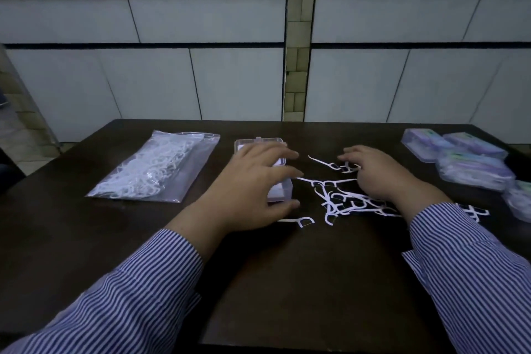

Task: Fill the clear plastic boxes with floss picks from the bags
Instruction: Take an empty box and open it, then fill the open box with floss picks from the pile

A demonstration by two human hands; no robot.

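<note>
Looked like a small packing workspace: dark table [258, 282] against a white tiled wall [201, 23], bulk bag of floss picks [155, 169] left, filled boxes [459, 158] stacked right.

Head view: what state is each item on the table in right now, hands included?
Bag of floss picks: lying flat, partly full.
Clear plastic box: open, under the left hand.
Loose floss picks: scattered on the table.
Filled boxes: closed, stacked at right.
Left hand: fingers spread on the box.
Right hand: open, resting on the loose picks.
</note>
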